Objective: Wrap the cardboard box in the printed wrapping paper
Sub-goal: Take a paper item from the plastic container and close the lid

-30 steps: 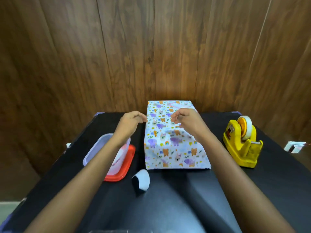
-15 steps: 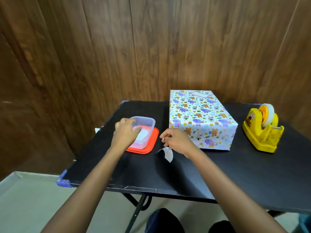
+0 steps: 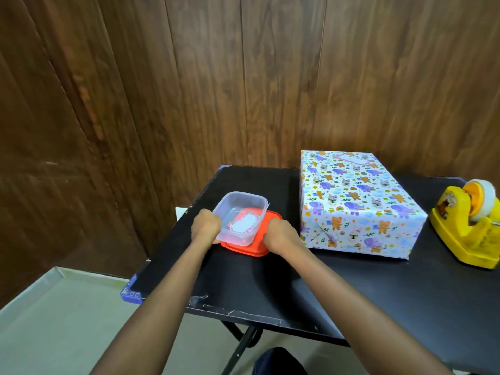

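The box (image 3: 357,201), fully covered in white paper printed with small animals, lies on the black table (image 3: 351,288) at the back right. Neither hand touches it. To its left, a clear plastic container (image 3: 240,212) sits slightly tilted on a red lid (image 3: 244,249). Inside the container lie white and pink scraps. My left hand (image 3: 205,226) grips the container's left wall. My right hand (image 3: 281,236) has curled fingers on the right edge of the red lid, close to the box's near left corner.
A yellow tape dispenser (image 3: 465,226) with a roll of tape stands right of the box. Wooden wall panels close off the back and left. The table's left and near edges are close to my arms, with pale floor (image 3: 67,320) below.
My head turned left and both hands left the box. The left hand went to the container; the right passed over a white paper scrap to the lid. The scrap is no longer visible.
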